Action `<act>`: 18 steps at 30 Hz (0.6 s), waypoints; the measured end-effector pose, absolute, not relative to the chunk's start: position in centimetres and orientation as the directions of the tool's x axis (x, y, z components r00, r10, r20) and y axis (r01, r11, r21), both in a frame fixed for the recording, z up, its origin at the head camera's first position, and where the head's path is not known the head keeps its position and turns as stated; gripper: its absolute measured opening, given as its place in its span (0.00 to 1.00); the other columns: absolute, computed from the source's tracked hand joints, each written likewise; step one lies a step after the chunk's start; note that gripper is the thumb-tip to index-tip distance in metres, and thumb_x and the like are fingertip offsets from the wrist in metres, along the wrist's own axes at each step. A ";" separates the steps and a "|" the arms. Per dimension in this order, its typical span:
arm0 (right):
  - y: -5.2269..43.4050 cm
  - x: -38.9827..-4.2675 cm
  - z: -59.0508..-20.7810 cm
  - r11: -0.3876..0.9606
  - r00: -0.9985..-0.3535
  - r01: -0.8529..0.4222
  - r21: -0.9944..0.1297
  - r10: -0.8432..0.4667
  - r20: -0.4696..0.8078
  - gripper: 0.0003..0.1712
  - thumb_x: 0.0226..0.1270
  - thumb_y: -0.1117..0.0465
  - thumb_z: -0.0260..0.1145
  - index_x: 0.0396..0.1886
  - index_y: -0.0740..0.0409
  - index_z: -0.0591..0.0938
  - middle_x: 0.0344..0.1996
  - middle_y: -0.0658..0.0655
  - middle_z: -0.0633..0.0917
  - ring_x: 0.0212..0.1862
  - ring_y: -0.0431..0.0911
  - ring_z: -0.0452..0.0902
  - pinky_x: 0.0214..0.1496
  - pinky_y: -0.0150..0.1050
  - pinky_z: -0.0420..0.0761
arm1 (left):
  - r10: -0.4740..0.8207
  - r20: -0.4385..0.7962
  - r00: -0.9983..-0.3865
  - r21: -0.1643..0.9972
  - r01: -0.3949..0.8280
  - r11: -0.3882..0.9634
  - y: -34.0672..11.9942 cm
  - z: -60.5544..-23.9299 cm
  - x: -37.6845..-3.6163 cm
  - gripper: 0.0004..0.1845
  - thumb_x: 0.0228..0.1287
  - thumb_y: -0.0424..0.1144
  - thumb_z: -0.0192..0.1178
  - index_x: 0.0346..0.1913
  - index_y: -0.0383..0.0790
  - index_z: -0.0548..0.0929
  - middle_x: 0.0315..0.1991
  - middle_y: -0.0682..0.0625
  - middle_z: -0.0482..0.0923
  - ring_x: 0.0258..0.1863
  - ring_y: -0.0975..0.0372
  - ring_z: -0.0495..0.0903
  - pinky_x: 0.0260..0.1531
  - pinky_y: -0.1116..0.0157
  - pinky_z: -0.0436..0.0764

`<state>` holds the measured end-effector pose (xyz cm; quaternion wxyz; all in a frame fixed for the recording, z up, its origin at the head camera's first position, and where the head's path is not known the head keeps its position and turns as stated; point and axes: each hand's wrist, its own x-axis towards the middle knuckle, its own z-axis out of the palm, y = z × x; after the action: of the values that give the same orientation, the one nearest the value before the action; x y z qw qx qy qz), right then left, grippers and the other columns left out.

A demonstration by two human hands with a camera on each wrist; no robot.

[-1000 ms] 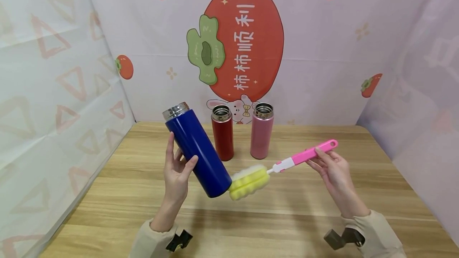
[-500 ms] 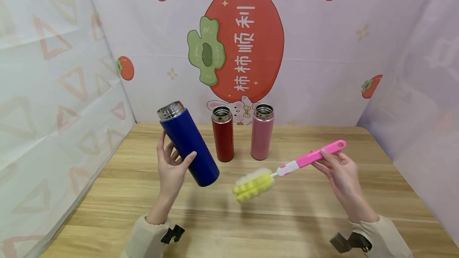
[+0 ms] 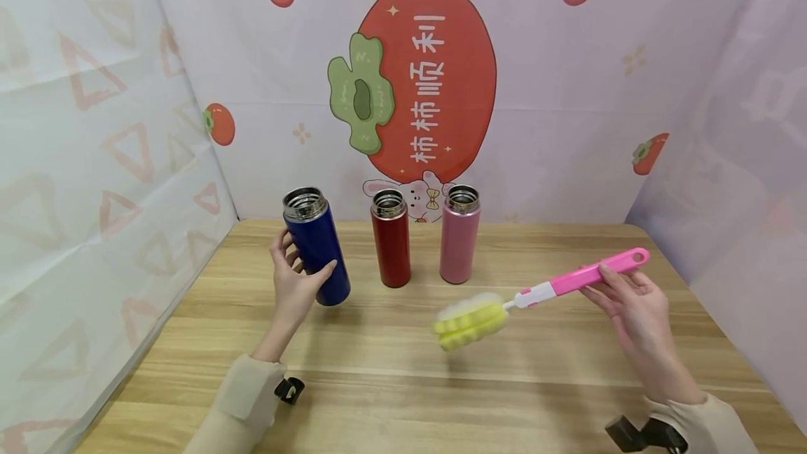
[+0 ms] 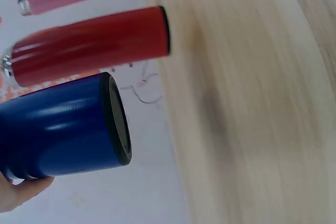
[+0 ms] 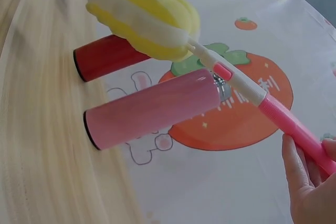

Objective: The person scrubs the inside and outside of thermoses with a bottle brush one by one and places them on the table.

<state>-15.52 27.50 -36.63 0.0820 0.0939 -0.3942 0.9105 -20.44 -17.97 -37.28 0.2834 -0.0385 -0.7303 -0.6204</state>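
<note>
My left hand point(image 3: 293, 289) grips a blue vacuum flask point(image 3: 319, 247) by its lower body, thumb on the near side. The flask is lidless, leans slightly, and its mouth faces up. In the left wrist view its dark base point(image 4: 119, 119) shows above the tabletop. Over the right side of the table, my right hand point(image 3: 639, 310) pinches the pink handle of a bottle brush point(image 3: 536, 294). The brush's yellow and white sponge head point(image 3: 469, 321) points left and down, in the air and apart from the flasks.
A red flask point(image 3: 392, 247) and a pink flask point(image 3: 460, 244), both lidless, stand upright side by side toward the back of the wooden table point(image 3: 391, 398). A printed cloth backdrop point(image 3: 555, 76) rises behind, with cloth walls on both sides.
The blue flask has moved left and away from me, turning more upright and separating from the sponge. My right hand has shifted right with the brush.
</note>
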 end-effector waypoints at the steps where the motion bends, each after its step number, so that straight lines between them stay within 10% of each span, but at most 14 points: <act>1: 28.3 -16.0 -37.6 -0.675 -0.969 -0.224 -0.704 0.078 0.234 0.11 0.62 0.76 0.50 0.40 0.71 0.76 0.33 0.65 0.82 0.38 0.53 0.80 0.41 0.47 0.75 | -0.297 0.463 -0.835 0.882 0.401 0.246 -18.2 -37.6 -20.8 0.49 0.38 0.24 0.68 0.63 0.46 0.52 0.52 0.52 0.60 0.43 0.60 0.68 0.39 0.69 0.70; 6: 34.8 -20.3 -45.4 -0.629 -0.955 -0.274 -0.728 0.089 0.283 0.17 0.64 0.75 0.48 0.52 0.73 0.70 0.42 0.69 0.79 0.46 0.59 0.75 0.46 0.52 0.71 | -0.318 0.480 -0.818 0.867 0.386 0.316 -19.2 -38.8 -22.5 0.49 0.37 0.23 0.68 0.63 0.40 0.51 0.53 0.43 0.61 0.43 0.54 0.67 0.40 0.60 0.68; 13: 28.1 -14.3 -35.8 -0.707 -0.970 -0.222 -0.672 0.092 0.223 0.11 0.63 0.77 0.47 0.37 0.70 0.77 0.31 0.64 0.83 0.36 0.51 0.81 0.40 0.43 0.76 | -0.369 0.474 -0.799 0.868 0.353 0.350 -20.9 -40.0 -24.2 0.49 0.36 0.23 0.68 0.62 0.37 0.51 0.52 0.37 0.60 0.42 0.49 0.67 0.41 0.58 0.65; 18: 31.1 -16.1 -39.0 -0.702 -0.972 -0.200 -0.683 0.053 0.230 0.12 0.63 0.75 0.49 0.42 0.69 0.76 0.36 0.65 0.82 0.41 0.53 0.79 0.45 0.46 0.74 | -0.373 0.449 -0.812 0.878 0.325 0.350 -20.9 -39.3 -23.5 0.48 0.36 0.20 0.66 0.62 0.33 0.50 0.52 0.33 0.60 0.42 0.48 0.66 0.42 0.60 0.63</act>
<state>-16.13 31.10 -39.03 0.0691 0.0968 -0.3797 0.9174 -23.49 -20.90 -39.27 0.3063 0.0155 -0.7625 -0.5697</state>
